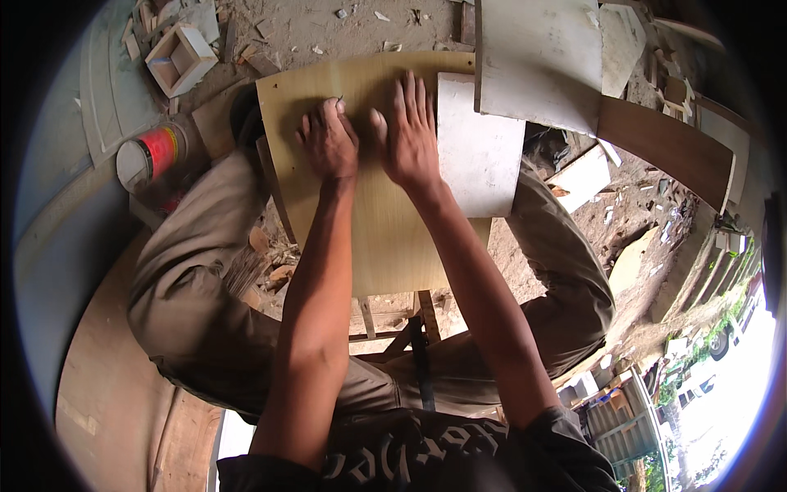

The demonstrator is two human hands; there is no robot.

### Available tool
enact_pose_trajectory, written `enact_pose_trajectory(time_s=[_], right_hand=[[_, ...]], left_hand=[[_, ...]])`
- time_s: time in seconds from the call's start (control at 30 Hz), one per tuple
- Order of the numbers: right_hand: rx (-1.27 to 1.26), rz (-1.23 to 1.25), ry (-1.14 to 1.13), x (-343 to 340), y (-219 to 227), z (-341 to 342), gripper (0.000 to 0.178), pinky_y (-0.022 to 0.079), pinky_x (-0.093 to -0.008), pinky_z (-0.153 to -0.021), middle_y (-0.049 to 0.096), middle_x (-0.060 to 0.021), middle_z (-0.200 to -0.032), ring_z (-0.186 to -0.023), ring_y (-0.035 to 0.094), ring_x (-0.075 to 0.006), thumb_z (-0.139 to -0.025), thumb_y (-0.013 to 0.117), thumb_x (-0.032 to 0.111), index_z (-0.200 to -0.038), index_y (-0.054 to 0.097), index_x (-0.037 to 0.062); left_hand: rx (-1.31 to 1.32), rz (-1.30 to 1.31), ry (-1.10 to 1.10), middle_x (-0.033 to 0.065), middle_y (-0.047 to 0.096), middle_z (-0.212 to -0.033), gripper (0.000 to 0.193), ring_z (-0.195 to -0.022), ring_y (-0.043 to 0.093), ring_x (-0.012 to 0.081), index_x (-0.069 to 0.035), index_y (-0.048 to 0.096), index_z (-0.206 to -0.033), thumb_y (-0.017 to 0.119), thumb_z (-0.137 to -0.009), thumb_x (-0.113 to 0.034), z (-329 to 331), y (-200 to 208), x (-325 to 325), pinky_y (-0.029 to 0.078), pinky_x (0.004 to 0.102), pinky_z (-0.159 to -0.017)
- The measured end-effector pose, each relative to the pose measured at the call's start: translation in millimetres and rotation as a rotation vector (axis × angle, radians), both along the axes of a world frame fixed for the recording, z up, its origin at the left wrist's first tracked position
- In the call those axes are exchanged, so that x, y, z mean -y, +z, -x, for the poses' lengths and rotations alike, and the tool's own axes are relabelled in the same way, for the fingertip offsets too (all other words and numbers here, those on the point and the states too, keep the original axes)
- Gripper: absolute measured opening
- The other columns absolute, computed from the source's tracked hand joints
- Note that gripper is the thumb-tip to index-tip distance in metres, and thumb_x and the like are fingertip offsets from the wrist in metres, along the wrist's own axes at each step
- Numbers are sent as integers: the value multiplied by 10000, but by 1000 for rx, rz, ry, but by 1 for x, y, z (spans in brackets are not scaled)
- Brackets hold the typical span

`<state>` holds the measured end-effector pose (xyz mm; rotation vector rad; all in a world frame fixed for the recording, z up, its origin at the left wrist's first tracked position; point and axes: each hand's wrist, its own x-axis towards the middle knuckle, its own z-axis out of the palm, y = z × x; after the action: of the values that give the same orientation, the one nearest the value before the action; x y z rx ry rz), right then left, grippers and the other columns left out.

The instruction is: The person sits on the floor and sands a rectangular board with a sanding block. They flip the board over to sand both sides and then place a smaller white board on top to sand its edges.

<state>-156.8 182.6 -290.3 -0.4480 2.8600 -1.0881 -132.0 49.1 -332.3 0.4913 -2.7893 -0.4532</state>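
A pale yellow wooden board (381,238) lies across in front of me between my knees. My left hand (329,141) rests on its left half with the fingers curled. A tiny dark tip shows at its fingertips, too small to name. My right hand (410,135) lies flat on the same board, fingers stretched forward and thumb apart, holding nothing. Its outer side is against the left edge of a white panel (479,152), which lies on top of the board's right part.
A larger white panel (537,61) overlaps the far right, beside a curved brown strip (664,148). At left are a red-labelled can (152,156) and a small open wooden box (180,61). Wood scraps and debris litter the dirt ground (303,33).
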Motion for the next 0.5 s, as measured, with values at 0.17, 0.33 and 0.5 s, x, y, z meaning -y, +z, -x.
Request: enact_pose_trajectory(time_s=[0.17,0.33,0.5], right_hand=[[93,149,339,18,0,22,789,160,-544,-1230,255,-359,-1576,-1490,223,-497,-1027,496,471,-1484,300,-142],[28,224,64,21,1,23,742,250,-542,-1206,366,-358,-1518,-1449,314,-491,-1040,463,464,-1486,328,-113],[-12,206,27,-7,37,-15,518,383,-491,-1131,543,-231,-1413,-1363,480,-378,-922,699,168,-1364,513,-27]], left_hand=[[-59,-54,-8,100,656,-1005,302,-983,596,350,-128,600,-1103,517,-997,-398,-2,3,1,432,515,-841],[64,-66,35,127,644,-979,333,-968,595,359,-107,607,-1029,491,-1015,-419,3,12,-7,423,509,-863],[8,-9,-12,89,652,-965,143,-946,594,326,-117,604,-1034,525,-997,-230,0,9,-3,423,489,-818]])
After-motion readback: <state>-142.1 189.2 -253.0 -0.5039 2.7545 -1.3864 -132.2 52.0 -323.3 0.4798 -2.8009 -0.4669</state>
